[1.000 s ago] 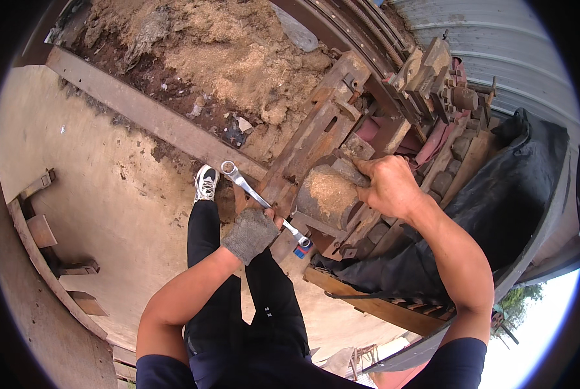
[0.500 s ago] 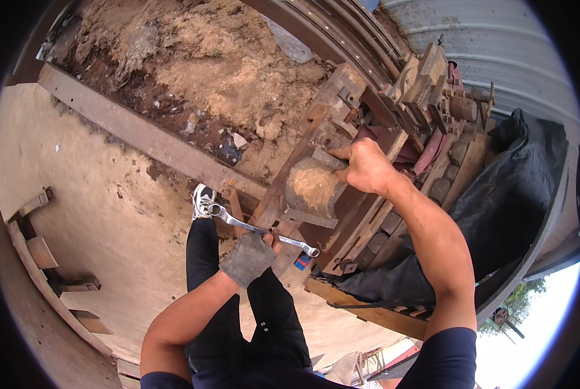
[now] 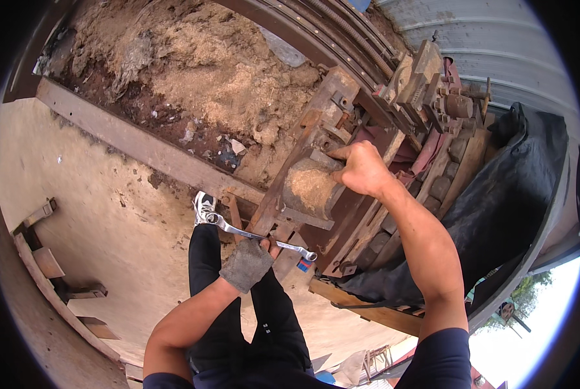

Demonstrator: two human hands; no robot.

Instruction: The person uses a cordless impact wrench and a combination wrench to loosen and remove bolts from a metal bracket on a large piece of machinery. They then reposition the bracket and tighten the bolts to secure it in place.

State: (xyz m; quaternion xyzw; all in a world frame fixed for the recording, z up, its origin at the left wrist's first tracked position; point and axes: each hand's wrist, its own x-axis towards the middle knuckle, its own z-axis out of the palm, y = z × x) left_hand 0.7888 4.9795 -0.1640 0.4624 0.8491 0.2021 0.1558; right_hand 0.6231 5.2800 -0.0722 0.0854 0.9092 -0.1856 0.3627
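My left hand (image 3: 246,264), in a grey fingerless-looking glove, grips the middle of a long silver double-ended ring wrench (image 3: 230,228). One ring end lies over my shoe, the other points right beside the machine. My bare right hand (image 3: 364,170) reaches to a curved rusty metal housing (image 3: 329,213) with a heap of sawdust (image 3: 311,188) on it. Index finger and thumb come against the housing's right upper edge, the other fingers curled in. Whatever lies between those fingertips is hidden.
A rusty beam (image 3: 134,141) borders a bed of sawdust and dirt (image 3: 218,71). Machine parts and wooden blocks (image 3: 426,91) stand at the right, next to a black sheet (image 3: 491,201). My shoe (image 3: 204,206) stands by the frame. A curved rail (image 3: 63,305) runs along the left.
The view has shifted slightly. My left hand still carries the wrench at nearly the same spot, and my right hand stays at the housing's edge.
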